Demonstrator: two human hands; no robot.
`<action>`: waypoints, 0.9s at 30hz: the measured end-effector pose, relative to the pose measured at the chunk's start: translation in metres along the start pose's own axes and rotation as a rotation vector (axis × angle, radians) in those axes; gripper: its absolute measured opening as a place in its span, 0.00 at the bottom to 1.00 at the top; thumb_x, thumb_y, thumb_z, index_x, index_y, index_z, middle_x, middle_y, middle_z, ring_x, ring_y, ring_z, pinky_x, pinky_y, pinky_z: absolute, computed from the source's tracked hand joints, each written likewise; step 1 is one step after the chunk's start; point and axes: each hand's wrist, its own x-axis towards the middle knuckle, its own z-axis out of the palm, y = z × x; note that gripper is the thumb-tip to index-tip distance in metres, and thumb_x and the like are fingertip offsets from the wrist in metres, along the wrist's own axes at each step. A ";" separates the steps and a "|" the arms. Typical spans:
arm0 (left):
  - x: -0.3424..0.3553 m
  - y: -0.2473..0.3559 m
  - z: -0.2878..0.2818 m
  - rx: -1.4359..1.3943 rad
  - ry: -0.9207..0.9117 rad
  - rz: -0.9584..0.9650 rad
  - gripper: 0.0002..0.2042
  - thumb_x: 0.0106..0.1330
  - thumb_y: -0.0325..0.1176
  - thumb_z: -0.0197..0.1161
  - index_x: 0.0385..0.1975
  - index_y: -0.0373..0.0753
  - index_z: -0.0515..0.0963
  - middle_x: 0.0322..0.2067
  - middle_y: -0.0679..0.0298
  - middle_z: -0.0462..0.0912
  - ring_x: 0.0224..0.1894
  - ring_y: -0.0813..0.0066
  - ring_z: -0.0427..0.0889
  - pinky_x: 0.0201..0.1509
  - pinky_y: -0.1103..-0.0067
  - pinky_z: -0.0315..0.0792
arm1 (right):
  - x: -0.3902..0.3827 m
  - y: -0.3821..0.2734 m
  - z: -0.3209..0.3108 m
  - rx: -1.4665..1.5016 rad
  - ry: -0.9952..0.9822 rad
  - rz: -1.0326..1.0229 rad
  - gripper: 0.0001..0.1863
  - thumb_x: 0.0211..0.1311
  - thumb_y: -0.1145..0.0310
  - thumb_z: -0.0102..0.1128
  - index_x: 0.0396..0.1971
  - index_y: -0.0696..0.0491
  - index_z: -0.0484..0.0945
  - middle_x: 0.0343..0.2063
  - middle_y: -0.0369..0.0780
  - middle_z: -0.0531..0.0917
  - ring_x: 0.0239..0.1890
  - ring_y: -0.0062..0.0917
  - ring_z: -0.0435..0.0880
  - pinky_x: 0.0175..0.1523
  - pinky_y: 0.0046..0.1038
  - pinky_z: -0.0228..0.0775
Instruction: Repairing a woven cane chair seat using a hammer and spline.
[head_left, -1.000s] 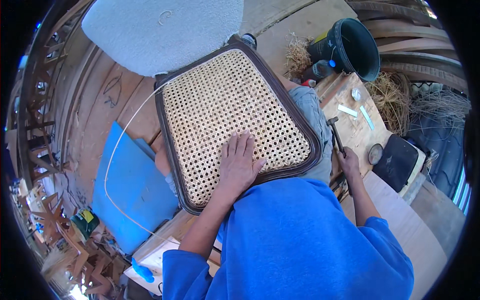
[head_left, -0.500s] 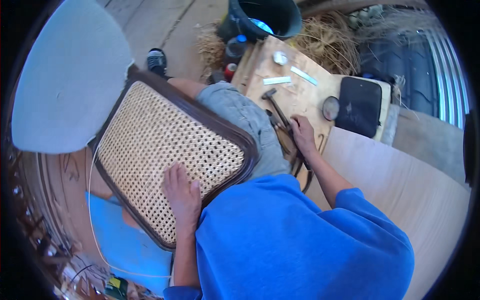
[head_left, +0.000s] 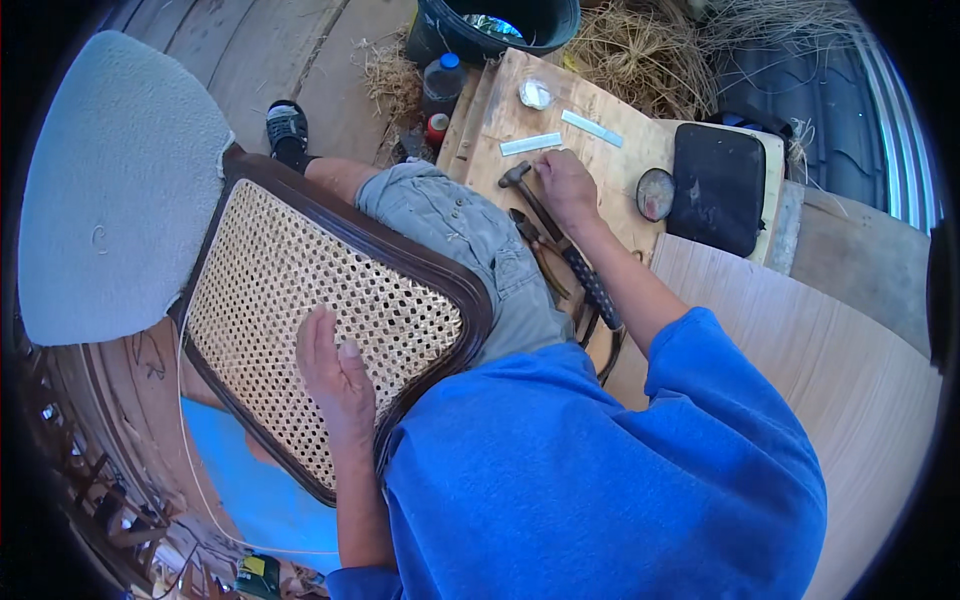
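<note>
A cane-woven seat panel (head_left: 300,320) in a dark brown wooden frame (head_left: 390,262) lies tilted across my lap. My left hand (head_left: 338,375) is over the panel's near part, fingers stretched out and thumb apart, holding nothing. On the wooden board to the right, my right hand (head_left: 568,190) has its fingers curled together beside the head of a hammer (head_left: 532,195); whatever the fingertips hold, if anything, is hidden. The hammer lies with its black grip toward me. Pliers (head_left: 545,255) are next to it, partly covered. Two pale flat strips (head_left: 592,128) lie just beyond my right hand.
A round tin (head_left: 655,194) and a black case (head_left: 717,190) sit right of the wooden board (head_left: 610,95). Beyond stand a dark bucket (head_left: 490,28), a blue-capped bottle (head_left: 443,85) and heaped fibres (head_left: 635,50). A pale rounded panel (head_left: 120,200) is at left.
My right hand has left the hammer's handle and moved forward to beside its head. My left hand has shifted slightly left and its fingers have lifted. The view has shifted a little.
</note>
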 end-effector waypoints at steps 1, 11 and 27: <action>0.007 0.007 0.004 -0.024 0.023 0.049 0.21 0.72 0.42 0.47 0.51 0.28 0.72 0.54 0.47 0.72 0.59 0.51 0.68 0.65 0.63 0.60 | -0.001 0.002 -0.001 -0.003 0.004 0.004 0.09 0.60 0.64 0.56 0.36 0.53 0.76 0.34 0.46 0.78 0.39 0.42 0.78 0.43 0.38 0.71; 0.069 0.108 0.044 -0.817 -0.343 -0.169 0.10 0.64 0.28 0.59 0.42 0.29 0.76 0.38 0.57 0.81 0.41 0.67 0.80 0.48 0.77 0.72 | -0.065 -0.112 -0.095 0.431 -0.117 -0.091 0.04 0.61 0.73 0.53 0.34 0.57 0.72 0.28 0.45 0.75 0.32 0.39 0.76 0.37 0.33 0.69; 0.051 0.073 0.050 -1.627 -0.294 -0.638 0.06 0.69 0.29 0.56 0.41 0.35 0.75 0.35 0.61 0.80 0.36 0.74 0.82 0.42 0.80 0.77 | -0.103 -0.127 -0.060 0.409 -0.039 -0.220 0.09 0.62 0.72 0.55 0.41 0.57 0.75 0.34 0.45 0.79 0.40 0.37 0.80 0.45 0.31 0.72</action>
